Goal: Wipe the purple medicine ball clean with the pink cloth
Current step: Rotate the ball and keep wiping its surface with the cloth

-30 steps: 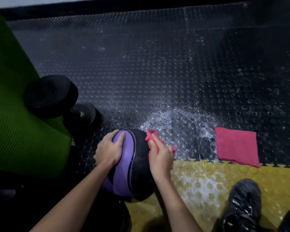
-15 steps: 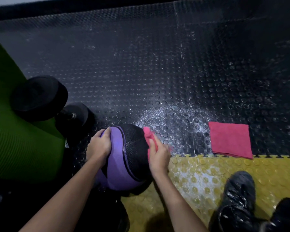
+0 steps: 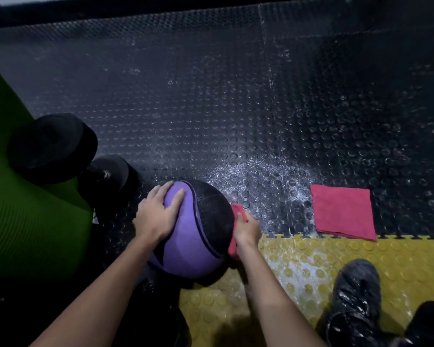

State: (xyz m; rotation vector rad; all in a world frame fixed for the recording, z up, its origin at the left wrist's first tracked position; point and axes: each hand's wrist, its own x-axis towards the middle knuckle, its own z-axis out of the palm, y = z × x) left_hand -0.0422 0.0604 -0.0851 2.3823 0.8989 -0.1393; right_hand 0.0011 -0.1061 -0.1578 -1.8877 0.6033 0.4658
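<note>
The right hand (image 3: 247, 229) curls around a pink cloth (image 3: 238, 209), holding it against the right side of the ball (image 3: 193, 244). The left hand (image 3: 158, 216) lies flat, fingers spread, on the ball's purple top. The ball sits where the black floor (image 3: 210, 108) meets the yellow tiles (image 3: 298, 266). A folded cloth (image 3: 343, 211) lies to the right, with a dumbbell (image 3: 60, 151) and a green mat (image 3: 23, 209) to the left and a shoe (image 3: 353, 296) nearer the person.

A single wide-angle view, worn on the head, looks forward and steeply down at the studded floor (image 3: 210, 108). The floor's near edge lies close beneath the lens, and its far edge runs along the top.
</note>
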